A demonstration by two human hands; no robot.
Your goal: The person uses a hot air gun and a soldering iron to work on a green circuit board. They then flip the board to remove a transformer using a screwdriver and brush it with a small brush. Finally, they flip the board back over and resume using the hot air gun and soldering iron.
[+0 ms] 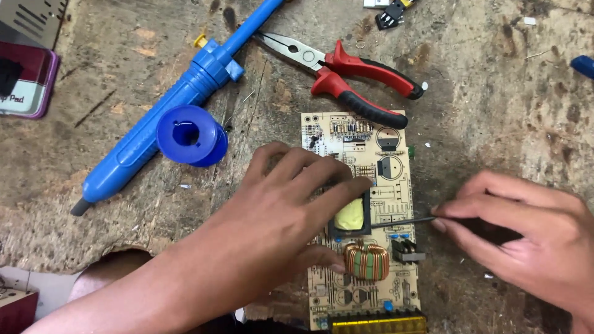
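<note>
Scarred, stained wood is the bench under everything. Flat on it lies the beige circuit board (362,216), my landmark. My left hand (291,204) presses down on the board, fingers spread over its middle, closed on nothing, just beside the yellow-topped transformer (351,215). My right hand (532,232), off the board's right edge, pinches a thin dark probe (402,221) whose tip reaches the transformer. If my left hand eases off, I think the board could skid and the tip scrape the copper coil (366,261) below.

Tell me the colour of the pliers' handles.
The pliers have red handles with black grips, seen clearly in the head view, lying above the circuit board.
</note>
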